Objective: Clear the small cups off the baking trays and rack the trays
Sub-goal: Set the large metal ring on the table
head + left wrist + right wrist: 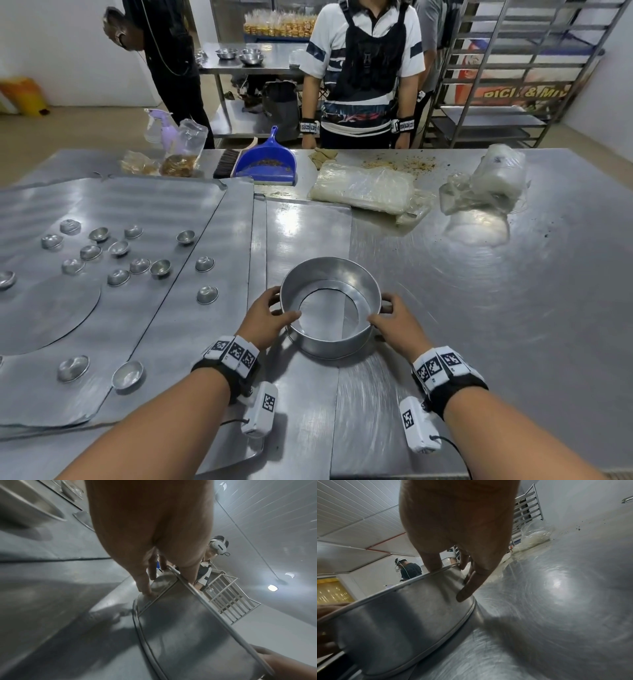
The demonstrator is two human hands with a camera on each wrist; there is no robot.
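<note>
Far-left cup (pixel 6 279) cut by frame edge.

Only one piece of lettering can be read: a partly hidden orange banner (pixel 524 90) at the far right, behind the bars of the metal rack (pixel 507 68), shows white letters that read roughly "PICK & MIX". The rack bars cut off some of the letters, so the exact wording stays uncertain.
</note>
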